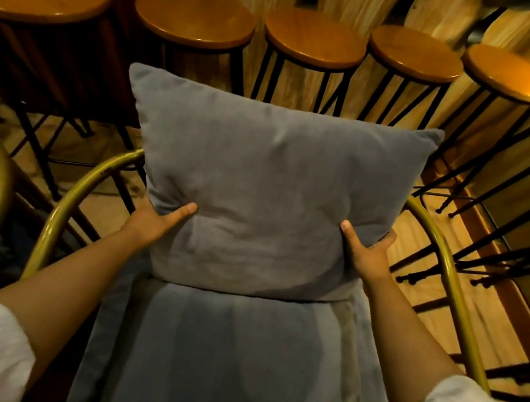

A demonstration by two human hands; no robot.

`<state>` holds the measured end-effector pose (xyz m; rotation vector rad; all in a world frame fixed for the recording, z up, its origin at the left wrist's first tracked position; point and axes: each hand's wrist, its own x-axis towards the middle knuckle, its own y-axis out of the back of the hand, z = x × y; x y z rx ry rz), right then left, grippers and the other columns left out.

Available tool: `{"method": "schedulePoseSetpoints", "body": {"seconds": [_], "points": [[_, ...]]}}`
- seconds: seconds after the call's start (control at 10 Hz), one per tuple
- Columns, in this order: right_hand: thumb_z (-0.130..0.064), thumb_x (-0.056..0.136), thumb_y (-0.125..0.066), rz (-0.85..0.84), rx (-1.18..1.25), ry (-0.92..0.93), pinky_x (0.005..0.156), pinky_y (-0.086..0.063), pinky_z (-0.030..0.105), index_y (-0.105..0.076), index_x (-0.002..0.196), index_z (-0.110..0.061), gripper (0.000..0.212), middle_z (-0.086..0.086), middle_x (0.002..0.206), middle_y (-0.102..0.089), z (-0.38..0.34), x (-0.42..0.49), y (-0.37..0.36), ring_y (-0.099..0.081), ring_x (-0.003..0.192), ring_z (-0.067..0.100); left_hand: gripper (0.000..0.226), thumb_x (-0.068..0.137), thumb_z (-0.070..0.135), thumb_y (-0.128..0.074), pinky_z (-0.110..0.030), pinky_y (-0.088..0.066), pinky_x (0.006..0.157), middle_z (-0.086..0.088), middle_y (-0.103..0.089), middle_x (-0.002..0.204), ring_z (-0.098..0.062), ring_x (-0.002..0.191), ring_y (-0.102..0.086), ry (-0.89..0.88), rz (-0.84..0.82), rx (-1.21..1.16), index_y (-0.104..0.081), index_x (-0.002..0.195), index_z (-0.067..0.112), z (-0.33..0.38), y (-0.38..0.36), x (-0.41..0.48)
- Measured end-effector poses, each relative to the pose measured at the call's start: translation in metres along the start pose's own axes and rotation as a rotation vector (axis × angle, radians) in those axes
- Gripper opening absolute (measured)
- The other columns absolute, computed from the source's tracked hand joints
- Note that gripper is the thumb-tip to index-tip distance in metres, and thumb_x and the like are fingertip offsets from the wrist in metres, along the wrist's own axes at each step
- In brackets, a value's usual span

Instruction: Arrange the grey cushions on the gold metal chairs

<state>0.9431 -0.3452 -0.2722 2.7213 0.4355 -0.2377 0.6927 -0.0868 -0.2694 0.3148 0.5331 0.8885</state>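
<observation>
grip: left hand (153,220) and right hand (370,251), fingers clamped on back cushion (269,184)
spot: upright above seat cushion (229,358), gold chair (90,184)
risk: probably flops forward if released, nothing's propping it

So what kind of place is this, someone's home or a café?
Probably a café or bar: a row of round wooden stools lines a wood-panelled counter front, and a gold metal chair holds the grey cushion.

One head camera looks forward and down, close above both hands, fingers (386,242) pointing away from it.
</observation>
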Motion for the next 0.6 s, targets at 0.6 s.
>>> {"method": "schedulePoseSetpoints", "body": {"seconds": [0.6], "points": [[-0.054,0.091,-0.047,-0.248,-0.505,0.241,0.117,-0.016,0.053,-0.020,0.151,-0.025,0.072,0.008,0.160,-0.021,-0.059,-0.172,0.040,-0.006,0.149,0.030,0.062,0.096,0.047,-0.036,-0.043,-0.030,0.114,-0.012,-0.032,0.155,-0.032,0.141,-0.033,-0.078,-0.119,0.126,-0.021,0.150,0.022,0.067,0.030,-0.181]]}}
